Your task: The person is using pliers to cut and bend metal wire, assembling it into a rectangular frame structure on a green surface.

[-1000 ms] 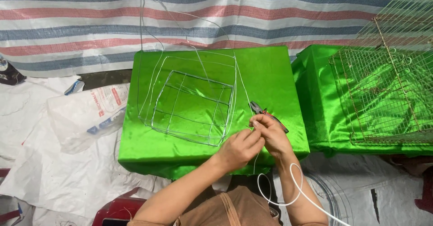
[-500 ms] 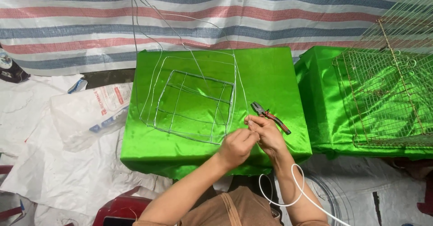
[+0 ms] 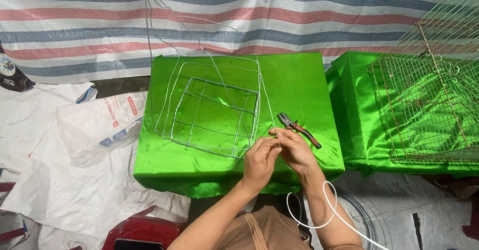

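Note:
A square wire frame (image 3: pixel 214 116) with crossing wires lies on a bright green cloth-covered table (image 3: pixel 299 85). Thin loose wire (image 3: pixel 164 30) loops up from it toward the back. My left hand (image 3: pixel 260 161) and my right hand (image 3: pixel 294 149) meet at the frame's near right corner, fingers pinched together on a thin wire there. Red-handled pliers (image 3: pixel 299 128) lie on the green cloth just beyond my right hand, untouched.
A finished wire mesh cage (image 3: pixel 429 105) rests on a second green-covered table (image 3: pixel 359 130) at the right. A clear plastic bag (image 3: pixel 100 125) lies on white sheeting at the left. A red stool (image 3: pixel 144 232) stands near me. A white cable (image 3: pixel 324 210) hangs by my right arm.
My hands stay pinched on the wire at the frame's corner, with only small finger shifts. The view has drifted slightly; the pliers and frame have not moved.

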